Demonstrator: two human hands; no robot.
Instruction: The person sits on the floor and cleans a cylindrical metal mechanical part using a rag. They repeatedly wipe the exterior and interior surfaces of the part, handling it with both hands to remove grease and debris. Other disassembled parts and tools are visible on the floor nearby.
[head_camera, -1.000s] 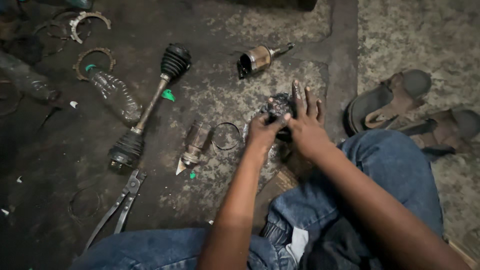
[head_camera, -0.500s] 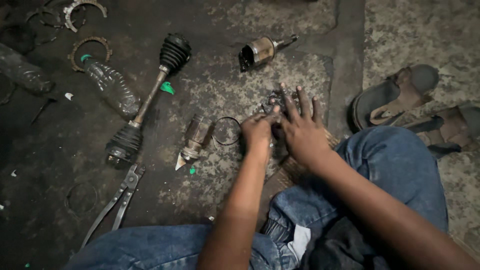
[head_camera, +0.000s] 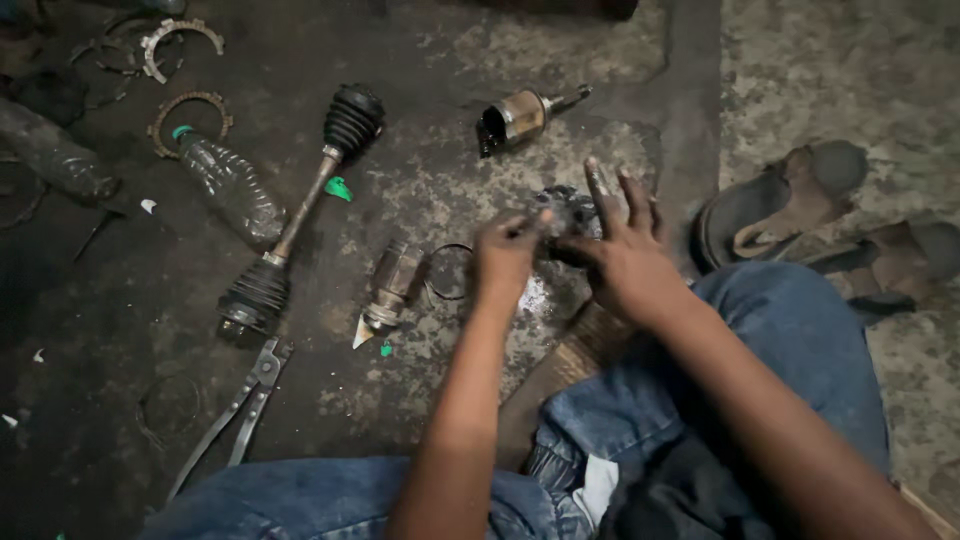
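Greasy joint part (head_camera: 565, 215), a small dark metal piece, is sitting between both hands just above the person's raised knee in the head view, and everything else is best placed from it. Left hand (head_camera: 505, 255) is pinching its near edge with curled fingertips; right hand (head_camera: 625, 255) is cradling its far side, fingers spread and only loosely closed. Because the piece is looking slick with grease and the right hand's hold is so open, it is likely at risk of slipping out and dropping onto the concrete floor (head_camera: 600, 60), where grit could be getting into it. Left of the part, a wire ring (head_camera: 450, 272) and a short metal stub (head_camera: 390, 285) are lying close enough to be knocked. Farther left, the axle shaft (head_camera: 300, 210) is resting untouched
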